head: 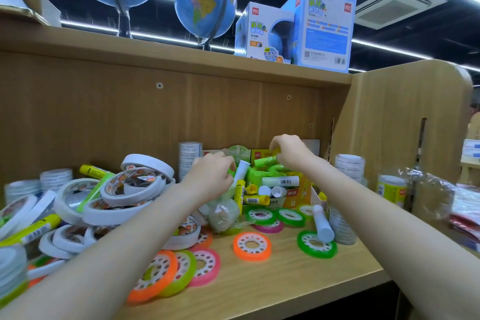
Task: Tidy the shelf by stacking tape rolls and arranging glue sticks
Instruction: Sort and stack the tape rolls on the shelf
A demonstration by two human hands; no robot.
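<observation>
A: What are the two hands doing near the centre of the frame?

B: The left hand (211, 173) has its fingers curled round a white glue stick (240, 173), a smooth plastic cylinder tilted upward out of the pile. The right hand (292, 152), just right of centre, pinches a lime-green glue stick (265, 161) lying roughly level over the yellow carton (293, 196).

A: And that carton?

B: It is cardboard, open at the top, heaped with more sticks: white barrels, yellow caps, green tubes, all glossy and crossing each other at angles.

A: Where are the tape rolls?

B: In the left of the frame, a loose heap of white tape rolls (117, 197), wide flat rings with paper liners, leaning on one another. Along the lower centre, small translucent rolls lie flat on the wooden shelf (298, 275): an orange tape roll (252, 245), a green tape roll (317, 244) to its right, and pink, green and orange ones overlapping at the lower left of centre. A white glue stick rests across the green roll's edge.

A: Anything above?

B: In the upper part of the frame, two blue globes (205, 0) and two pale-blue cardboard boxes (322, 28) stand on the top board.
</observation>
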